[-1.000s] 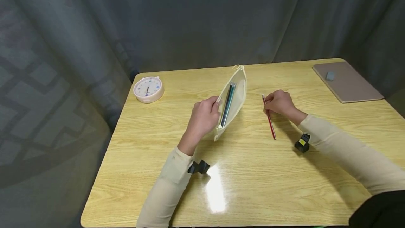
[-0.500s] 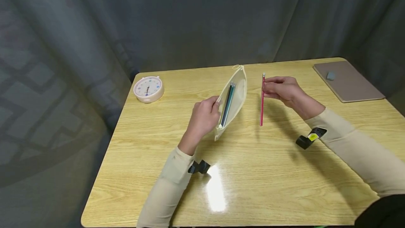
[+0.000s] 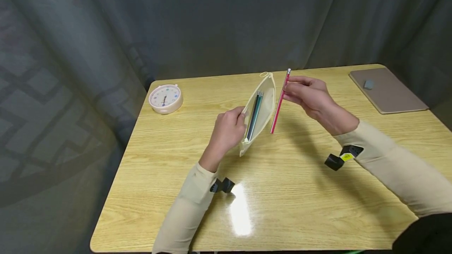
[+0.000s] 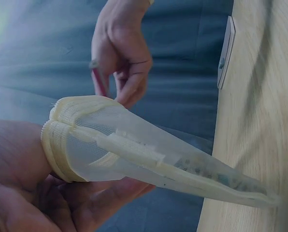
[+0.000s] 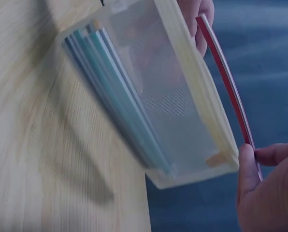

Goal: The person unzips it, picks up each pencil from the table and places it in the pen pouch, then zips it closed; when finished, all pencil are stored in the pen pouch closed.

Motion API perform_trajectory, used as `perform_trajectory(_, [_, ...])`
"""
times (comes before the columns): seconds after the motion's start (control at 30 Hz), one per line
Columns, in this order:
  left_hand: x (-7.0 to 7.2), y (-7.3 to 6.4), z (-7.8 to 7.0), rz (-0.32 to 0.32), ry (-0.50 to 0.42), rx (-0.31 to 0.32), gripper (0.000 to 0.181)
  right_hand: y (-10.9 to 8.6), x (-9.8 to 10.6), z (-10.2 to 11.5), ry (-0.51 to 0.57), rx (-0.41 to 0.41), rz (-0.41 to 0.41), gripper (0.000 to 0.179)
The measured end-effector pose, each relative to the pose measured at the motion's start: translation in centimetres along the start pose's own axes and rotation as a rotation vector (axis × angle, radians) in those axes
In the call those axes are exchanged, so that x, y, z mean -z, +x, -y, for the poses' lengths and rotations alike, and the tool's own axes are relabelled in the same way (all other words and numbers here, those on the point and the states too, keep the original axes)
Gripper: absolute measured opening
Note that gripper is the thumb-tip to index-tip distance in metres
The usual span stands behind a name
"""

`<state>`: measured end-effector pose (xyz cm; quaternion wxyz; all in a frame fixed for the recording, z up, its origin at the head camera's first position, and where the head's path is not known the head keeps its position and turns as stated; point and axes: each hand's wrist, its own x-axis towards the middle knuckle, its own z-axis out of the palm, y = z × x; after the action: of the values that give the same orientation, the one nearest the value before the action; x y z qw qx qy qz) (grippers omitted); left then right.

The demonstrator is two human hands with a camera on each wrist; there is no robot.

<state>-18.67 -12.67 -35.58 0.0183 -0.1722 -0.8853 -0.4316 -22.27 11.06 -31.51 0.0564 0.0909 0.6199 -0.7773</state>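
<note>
My left hand [image 3: 227, 133] grips one side of a pale yellow, see-through zip pencil pouch [image 3: 267, 107], its mouth spread and facing up. Several dark and teal pencils [image 3: 255, 117] lie together along the bottom of the pouch, seen through its wall in the right wrist view. A red pencil [image 3: 279, 103] with a silvery top end is pinched between thumb and fingers of my right hand [image 3: 310, 99]. It slants just right of the pouch's mouth, raised above the table. In the right wrist view the red pencil [image 5: 228, 82] runs alongside the zip edge.
A round pink clock [image 3: 166, 99] lies at the table's back left. At the back right is a brown notebook [image 3: 392, 91] with a small grey-blue block [image 3: 368, 84] on it. Dark grey curtains [image 3: 226, 22] hang behind the wooden table [image 3: 169, 207].
My right hand has picked the red pencil up off the table and carried it left, close to the pouch. The left hand and pouch have stayed put.
</note>
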Motion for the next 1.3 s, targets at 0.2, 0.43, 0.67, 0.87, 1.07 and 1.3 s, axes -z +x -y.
perform_trajectory(0.2, [-0.3,0.0,-0.1,0.007,-0.003,0.010,0.033,-0.2,-1.8,-0.3,0.007,0.048,-0.045,0.030])
perform_trajectory(0.43, [-0.3,-0.1,-0.1,-0.003,0.001,0.006,0.033,-0.3,-4.2,-1.1,0.002,0.128,-0.093,0.026])
perform_trajectory(0.67, [-0.3,-0.1,-0.1,-0.030,0.015,-0.002,0.032,-0.7,-4.8,-1.8,-0.074,0.181,-0.100,0.027])
perform_trajectory(0.87, [-0.3,0.0,-0.3,-0.029,0.025,-0.008,0.033,-0.5,-4.0,-1.7,-0.087,0.246,-0.115,0.023])
perform_trajectory(1.07, [-0.4,0.1,-0.5,-0.012,0.030,-0.010,0.034,2.6,-2.0,0.6,-0.432,0.307,-0.128,0.026])
perform_trajectory(1.3, [-0.6,-0.2,-0.3,-0.001,0.042,-0.020,0.034,6.0,-1.6,1.9,-0.970,0.122,0.157,0.055])
